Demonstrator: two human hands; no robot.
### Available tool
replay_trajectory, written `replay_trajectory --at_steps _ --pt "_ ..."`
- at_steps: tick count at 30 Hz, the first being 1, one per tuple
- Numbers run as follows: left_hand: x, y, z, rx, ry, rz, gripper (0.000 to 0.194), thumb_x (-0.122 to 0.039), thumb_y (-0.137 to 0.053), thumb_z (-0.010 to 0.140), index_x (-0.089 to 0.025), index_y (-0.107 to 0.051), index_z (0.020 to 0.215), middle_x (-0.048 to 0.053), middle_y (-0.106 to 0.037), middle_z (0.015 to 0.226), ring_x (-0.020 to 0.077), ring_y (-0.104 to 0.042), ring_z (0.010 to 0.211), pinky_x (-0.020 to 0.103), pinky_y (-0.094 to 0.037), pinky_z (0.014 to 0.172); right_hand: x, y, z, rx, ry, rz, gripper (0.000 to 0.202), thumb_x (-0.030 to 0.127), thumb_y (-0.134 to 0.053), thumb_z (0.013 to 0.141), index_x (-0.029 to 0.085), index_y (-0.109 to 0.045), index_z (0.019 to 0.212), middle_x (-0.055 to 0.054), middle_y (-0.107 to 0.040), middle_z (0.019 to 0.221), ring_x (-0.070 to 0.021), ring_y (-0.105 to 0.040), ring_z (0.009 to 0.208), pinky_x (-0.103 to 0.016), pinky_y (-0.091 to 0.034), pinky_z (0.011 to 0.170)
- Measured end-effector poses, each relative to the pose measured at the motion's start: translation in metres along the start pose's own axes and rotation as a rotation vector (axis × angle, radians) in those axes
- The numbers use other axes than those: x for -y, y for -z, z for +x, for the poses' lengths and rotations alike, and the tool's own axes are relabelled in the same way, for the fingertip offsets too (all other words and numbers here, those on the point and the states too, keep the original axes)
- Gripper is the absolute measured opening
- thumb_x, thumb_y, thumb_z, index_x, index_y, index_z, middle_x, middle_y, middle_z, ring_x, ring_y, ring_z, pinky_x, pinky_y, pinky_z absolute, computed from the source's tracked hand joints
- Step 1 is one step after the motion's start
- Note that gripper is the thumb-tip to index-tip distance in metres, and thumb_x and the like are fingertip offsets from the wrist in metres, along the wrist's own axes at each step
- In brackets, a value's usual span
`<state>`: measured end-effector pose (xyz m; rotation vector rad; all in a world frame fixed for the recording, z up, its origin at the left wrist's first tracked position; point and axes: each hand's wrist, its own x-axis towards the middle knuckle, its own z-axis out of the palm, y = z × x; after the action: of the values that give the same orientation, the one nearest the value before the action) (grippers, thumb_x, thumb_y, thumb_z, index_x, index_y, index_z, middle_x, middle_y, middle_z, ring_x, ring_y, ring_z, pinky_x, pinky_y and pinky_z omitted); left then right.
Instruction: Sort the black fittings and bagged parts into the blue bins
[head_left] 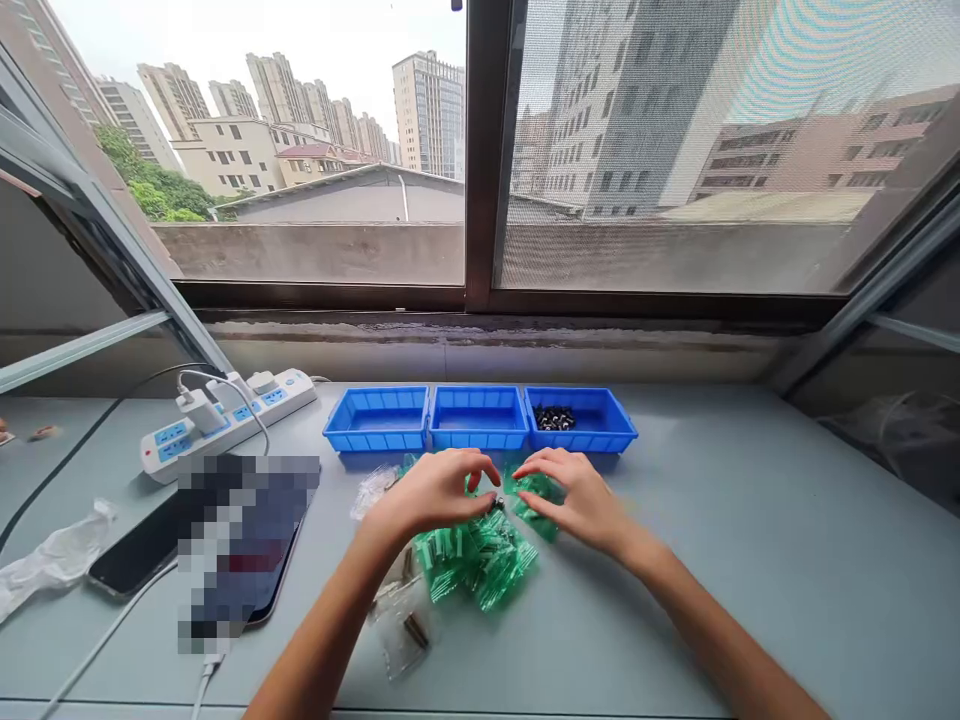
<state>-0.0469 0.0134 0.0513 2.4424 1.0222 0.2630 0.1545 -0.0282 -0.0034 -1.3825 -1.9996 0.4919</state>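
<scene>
My left hand (pixel 450 488) is over the pile of green plastic packets (pixel 476 555), its thumb and fingers curved apart. A small dark metal piece (pixel 497 503) shows at its thumb tip; whether the hand grips it is unclear. My right hand (pixel 574 497) hovers over more green packets (pixel 541 510), thumb and fingers apart, with nothing seen between them. Clear bags with brownish metal pieces (pixel 409 630) lie nearer me, beside my left forearm. Beyond the hands, the right-hand blue bin (pixel 600 440) holds several small black parts.
Two more blue bins (pixel 379 440) stand in the same row, with no parts visible inside. At the left are a white power strip (pixel 240 415), two phones (pixel 255 580), cables and a crumpled white wrapper (pixel 64 560). A window lies behind the table.
</scene>
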Motion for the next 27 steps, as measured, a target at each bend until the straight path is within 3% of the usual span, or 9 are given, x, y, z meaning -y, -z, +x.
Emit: replay_trajectory --at_steps 6,13,17,21,27 --pt "0.002 -0.005 0.005 -0.119 0.001 0.069 0.019 -0.024 -0.047 0.079 -0.023 -0.065 0.085 -0.002 -0.061 0.076 0.0108 -0.055 0.067 0.02 -0.035 0.057 0.004 -0.022 0.0 -0.011 0.193 -0.092 0.011 0.023 -0.064 0.077 0.026 -0.068 0.087 -0.004 -0.068 0.1 -0.022 -0.058 0.095 -0.041 -0.035 0.087" --pt "0.003 -0.01 0.008 -0.253 0.002 0.067 0.018 -0.028 -0.048 0.08 -0.022 -0.065 0.082 -0.001 -0.059 0.076 0.0103 -0.053 0.064 0.02 -0.034 0.054 0.004 -0.022 0.001 -0.019 0.157 0.001 0.011 0.021 -0.06 0.078 0.026 -0.07 0.079 -0.001 -0.071 0.08 -0.0199 -0.06 0.082 -0.04 -0.037 0.083" --pt "0.002 -0.007 0.007 -0.28 -0.015 0.047 0.021 -0.035 -0.052 0.081 -0.022 -0.066 0.075 -0.001 -0.058 0.075 0.0088 -0.05 0.058 0.02 -0.033 0.051 0.01 -0.016 0.003 -0.119 0.034 0.175 0.007 0.026 -0.062 0.075 0.025 -0.069 0.078 -0.002 -0.07 0.079 -0.021 -0.061 0.08 -0.039 -0.042 0.079" --pt "-0.001 -0.006 0.004 -0.355 -0.014 0.04 0.02 -0.041 -0.056 0.08 -0.024 -0.067 0.077 -0.002 -0.058 0.076 0.0092 -0.051 0.06 0.02 -0.036 0.055 0.011 -0.009 0.008 -0.238 -0.16 0.442 0.019 0.036 -0.058 0.075 0.022 -0.069 0.081 -0.004 -0.07 0.083 -0.0203 -0.062 0.08 -0.035 -0.047 0.075" --pt "-0.014 -0.016 0.004 -0.388 0.038 0.076 0.02 -0.04 -0.061 0.077 -0.026 -0.065 0.09 -0.003 -0.061 0.081 0.0085 -0.052 0.058 0.02 -0.039 0.055 0.012 -0.01 0.011 -0.233 -0.384 0.821 0.043 0.057 -0.068 0.06 0.018 -0.071 0.078 -0.005 -0.071 0.076 -0.0183 -0.062 0.068 -0.03 -0.049 0.063"
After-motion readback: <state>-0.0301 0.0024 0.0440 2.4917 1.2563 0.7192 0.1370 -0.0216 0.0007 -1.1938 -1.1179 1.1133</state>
